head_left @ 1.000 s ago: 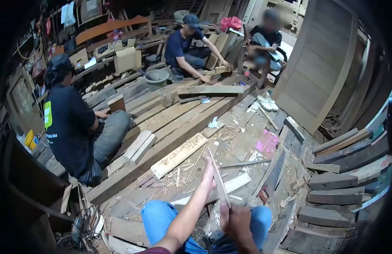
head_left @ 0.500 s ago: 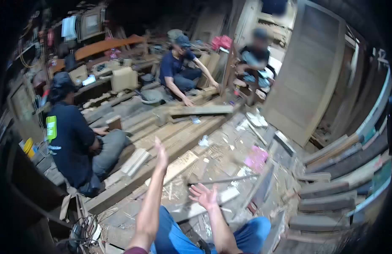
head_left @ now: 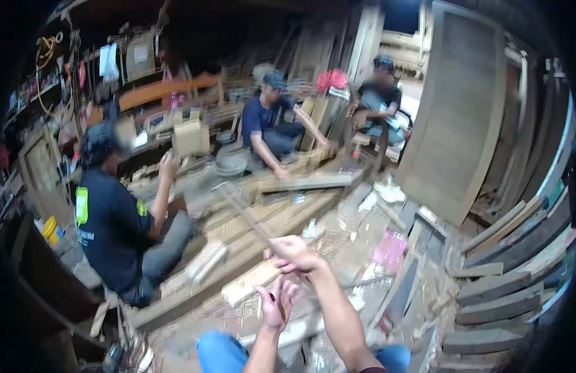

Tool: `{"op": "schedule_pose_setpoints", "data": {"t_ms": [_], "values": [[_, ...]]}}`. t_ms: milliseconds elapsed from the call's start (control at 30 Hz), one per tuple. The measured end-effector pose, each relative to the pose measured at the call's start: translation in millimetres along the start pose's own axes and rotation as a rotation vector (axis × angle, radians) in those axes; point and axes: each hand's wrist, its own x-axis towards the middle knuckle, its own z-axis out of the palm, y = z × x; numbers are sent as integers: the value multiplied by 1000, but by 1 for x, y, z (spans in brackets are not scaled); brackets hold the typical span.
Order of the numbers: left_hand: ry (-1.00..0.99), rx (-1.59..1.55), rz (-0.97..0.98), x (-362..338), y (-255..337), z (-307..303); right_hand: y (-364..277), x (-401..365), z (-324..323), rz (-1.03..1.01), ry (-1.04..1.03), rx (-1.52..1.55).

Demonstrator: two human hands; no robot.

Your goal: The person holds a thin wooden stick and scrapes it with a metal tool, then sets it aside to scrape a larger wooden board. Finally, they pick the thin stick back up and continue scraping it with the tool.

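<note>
My right hand [head_left: 297, 256] is closed on one end of a long thin stick [head_left: 247, 216], which slants up and left over the wooden beams [head_left: 238, 245]. Its material is too blurred to tell. Just below and to the left, my left hand [head_left: 278, 303] is held up with its fingers apart and nothing in it. A short pale board [head_left: 253, 283] lies on the littered floor behind my hands. My knees in blue trousers [head_left: 221, 352] show at the bottom edge.
A person in a dark shirt [head_left: 117, 230] sits at left with one hand raised. Two more people [head_left: 266, 127] [head_left: 378, 105] sit farther back. A large door panel [head_left: 456, 118] leans at right, above stacked boards [head_left: 499, 304]. A pink sheet [head_left: 389, 250] lies on the floor.
My right hand has moved up and left and now holds the stick. My left hand has come down and right. The person at left has raised a hand.
</note>
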Motion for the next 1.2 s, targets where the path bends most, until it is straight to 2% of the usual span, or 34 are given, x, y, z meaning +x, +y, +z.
{"op": "schedule_pose_setpoints", "data": {"t_ms": [33, 100, 133, 167, 233, 300, 367, 433, 467, 500, 567, 633, 700, 767, 833, 900, 933, 967, 1067, 1100, 1167, 1200], "values": [[81, 73, 113, -14, -4, -3, 30, 4, 13, 42, -39, -99], [290, 5, 250, -24, -22, -34, 82, 16, 27, 79, -140, -294], [316, -50, 372, -25, -15, -39, 95, 11, 39, 32, -64, -617], [399, -142, 470, -32, -7, -39, 128, 13, 37, -438, -104, -708], [595, -160, 496, -35, 16, -52, 143, -7, 38, -72, -135, -893], [675, -118, 497, -35, 19, -56, 163, -36, 39, -22, -27, -897], [726, -94, 280, -18, 24, -44, 193, -59, 19, 218, -47, -512], [544, 96, 291, 3, 32, -43, 180, -92, 17, 71, 92, -636], [420, 130, 333, 15, 42, -43, 180, -96, 9, -92, 102, -791], [298, 165, 369, 29, 52, -41, 176, -100, -1, -84, 128, -860], [300, 187, 252, 54, 76, -29, 146, -113, 6, -49, 185, -966], [164, 216, 170, 81, 85, -48, 135, -122, 9, 237, 214, -868], [310, 285, -20, 93, 81, -67, 135, -139, 10, 100, 153, -849], [341, 486, -93, 100, 57, -100, 142, -147, 9, 292, 51, -893], [345, 635, -225, 100, 44, -114, 113, -147, 28, 415, -185, -775], [415, 735, -140, 103, 33, -115, 115, -147, 32, 379, -269, -403], [457, 740, -165, 106, 26, -119, 115, -147, 32, 353, -307, -220], [498, 744, -187, 109, 21, -122, 111, -145, 29, 282, -345, -190], [434, 920, -389, 102, 12, -118, 95, -143, 13, 237, -371, 72], [459, 849, -352, 101, -1, -123, 91, -141, 12, 324, -346, 12], [477, 923, -389, 87, 3, -94, 79, -136, 10, 490, -291, -113], [440, 996, -377, 89, -8, -105, 98, -132, 11, 457, -238, -54]]}}
